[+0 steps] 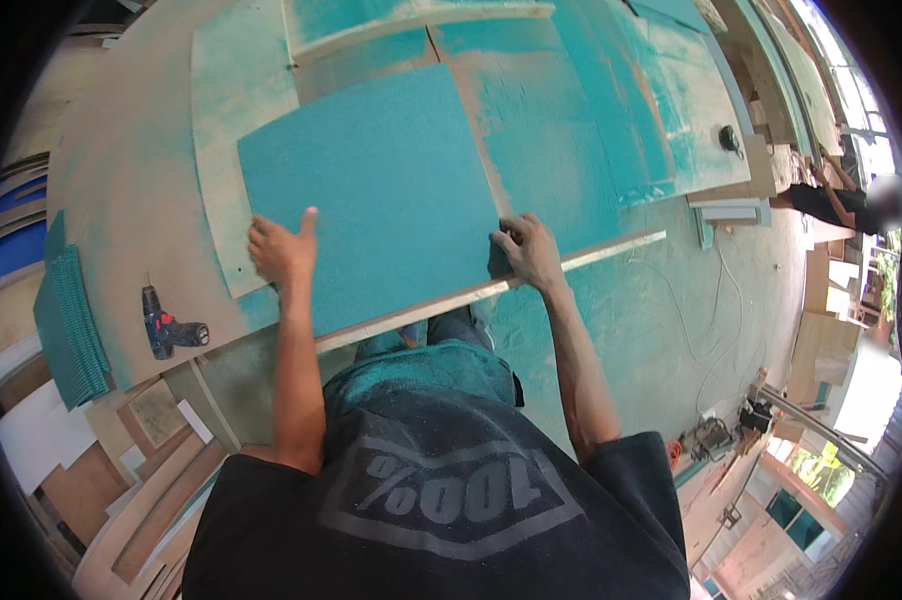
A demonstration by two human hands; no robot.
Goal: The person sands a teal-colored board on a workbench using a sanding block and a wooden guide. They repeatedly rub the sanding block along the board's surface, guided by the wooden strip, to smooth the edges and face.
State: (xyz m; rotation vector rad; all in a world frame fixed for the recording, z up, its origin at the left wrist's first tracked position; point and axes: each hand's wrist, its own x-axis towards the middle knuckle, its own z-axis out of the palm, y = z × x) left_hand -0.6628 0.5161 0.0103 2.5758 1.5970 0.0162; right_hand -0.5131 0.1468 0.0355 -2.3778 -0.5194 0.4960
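A flat teal panel (371,190) lies in front of me on the worktable, its near edge along a pale wooden strip (411,312). At the panel's left edge is my left hand (286,250), open, with the thumb raised over the panel and the fingers spread past its side. My right hand (533,250) is closed at the opposite edge, fingers curled inward. A small dark patch shows under those fingers; whether it is a held thing or shadow, I cannot tell.
A cordless drill (166,325) lies on the table at left, near a stack of teal pieces (71,330). Overspray-covered boards (561,110) lie beyond the panel. A round black object (729,138) rests far right. Another person (841,205) stands at the right. A cable (716,300) trails over the floor.
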